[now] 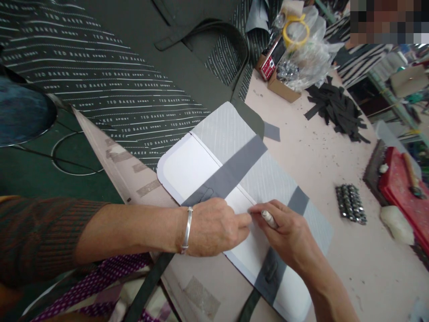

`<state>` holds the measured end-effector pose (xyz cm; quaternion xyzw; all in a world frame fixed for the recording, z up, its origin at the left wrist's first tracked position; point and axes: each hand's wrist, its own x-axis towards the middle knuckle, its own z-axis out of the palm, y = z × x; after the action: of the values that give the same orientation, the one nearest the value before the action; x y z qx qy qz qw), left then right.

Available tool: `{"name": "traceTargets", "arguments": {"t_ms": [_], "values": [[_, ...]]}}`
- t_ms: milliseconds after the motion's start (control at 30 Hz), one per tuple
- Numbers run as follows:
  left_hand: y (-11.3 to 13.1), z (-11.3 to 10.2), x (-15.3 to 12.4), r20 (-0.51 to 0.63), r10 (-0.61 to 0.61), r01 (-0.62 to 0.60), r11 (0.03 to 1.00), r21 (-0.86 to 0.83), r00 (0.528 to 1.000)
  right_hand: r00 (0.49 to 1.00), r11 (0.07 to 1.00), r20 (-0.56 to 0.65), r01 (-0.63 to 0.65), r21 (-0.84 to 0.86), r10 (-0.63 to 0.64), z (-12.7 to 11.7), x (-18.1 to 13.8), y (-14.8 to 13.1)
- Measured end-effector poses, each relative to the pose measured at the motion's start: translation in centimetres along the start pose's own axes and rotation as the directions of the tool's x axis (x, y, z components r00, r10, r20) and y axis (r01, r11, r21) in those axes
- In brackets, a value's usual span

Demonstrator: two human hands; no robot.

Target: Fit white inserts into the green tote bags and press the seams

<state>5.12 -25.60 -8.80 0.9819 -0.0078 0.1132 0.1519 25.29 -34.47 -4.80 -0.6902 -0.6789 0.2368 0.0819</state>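
Note:
A flat white and pale grey bag panel (201,161) with rounded corners lies under both hands. Two dark grey strips (231,167) cross it, and a long seam runs along its middle. My left hand (217,227), a silver bangle at its wrist, rests on the panel with fingers curled and pinched near the seam; what lies between them is hidden. My right hand (288,228) is closed around a short white pen-like tool (269,219), its end toward me. The fingertips of both hands almost meet at the seam. Dark straps (250,306) hang from the panel's near edge.
Dark printed fabric and bag parts (134,89) cover the table's far left. Behind stand a cardboard box (283,87) and yellow tape (296,31). To the right are black strips (337,109), metal studs (351,203) and a red board (402,183). A stool (27,112) stands left.

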Motion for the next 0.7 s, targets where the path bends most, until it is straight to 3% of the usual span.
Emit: {"name": "traceTargets", "arguments": {"t_ms": [200,267,333,433,500,567,700], "values": [[0.1,0.0,0.0,-0.017,-0.012,0.012,1.000,0.004,1.000,0.998,0.991,0.048,0.055,-0.121,-0.050,-0.3,0.2,-0.5],[0.1,0.0,0.0,-0.021,-0.011,0.010,1.000,-0.005,1.000,1.000,0.996,0.014,0.006,-0.094,-0.005,-0.3,0.0,-0.9],[0.1,0.0,0.0,-0.021,-0.010,0.009,1.000,-0.017,1.000,0.988,0.989,-0.046,-0.146,-0.028,0.144,-0.2,-0.1,-1.2],[0.0,-0.1,0.0,-0.004,-0.009,0.009,1.000,-0.028,1.000,0.877,0.870,-0.063,-0.459,0.181,0.476,0.1,-0.3,-1.4],[0.0,-0.1,0.1,0.002,-0.010,0.010,0.999,-0.030,1.000,0.798,0.758,-0.006,-0.570,0.316,0.603,0.5,-0.2,-1.4],[0.0,-0.1,0.1,0.001,-0.012,0.012,1.000,-0.028,1.000,0.769,0.703,0.039,-0.603,0.377,0.638,0.8,-0.1,-1.2],[0.1,0.0,0.1,-0.017,-0.016,0.015,0.999,-0.032,1.000,0.759,0.697,0.036,-0.615,0.369,0.650,0.9,0.4,-0.9]]}}
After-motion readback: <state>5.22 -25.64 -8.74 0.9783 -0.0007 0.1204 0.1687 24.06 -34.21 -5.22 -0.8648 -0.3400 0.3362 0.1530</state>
